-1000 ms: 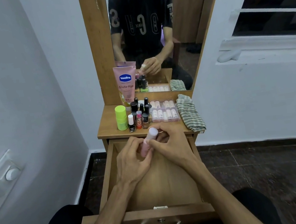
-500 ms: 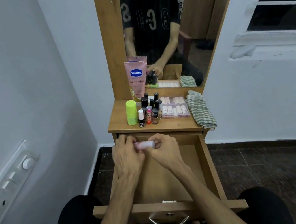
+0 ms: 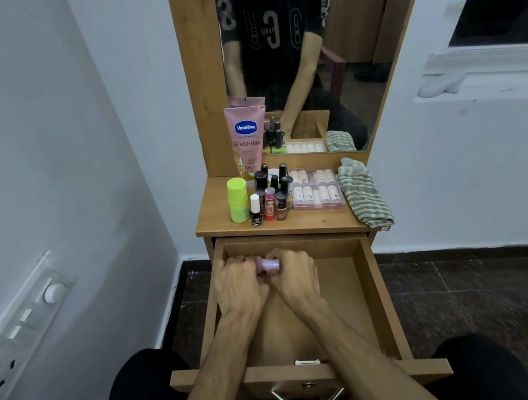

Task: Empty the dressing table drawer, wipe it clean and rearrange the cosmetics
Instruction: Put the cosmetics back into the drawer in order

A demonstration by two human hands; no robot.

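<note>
Since the earlier frame, I note both hands have carried the pink tube [image 3: 268, 264] from upright above the drawer down to its back left corner, now lying sideways. Left hand [image 3: 238, 280] and right hand [image 3: 296, 273] each have fingers curled round one end of the tube, grip closed, only the middle showing. Risk, in my judgement: a smooth round tube laid flat on the bare wooden drawer [image 3: 377, 292] floor may roll once released, or when the drawer is pushed shut. On the worktop [image 3: 214, 221] remaining cosmetics stand close together: glossy nail polish bottles [image 3: 272, 195], a lime cylinder [image 3: 238, 200], a soft Vaseline tube [image 3: 247, 140], a clear plastic case [image 3: 315, 188]; a reaching hand could topple them. A striped woven cloth [image 3: 363, 195] hangs over the right edge.
</note>
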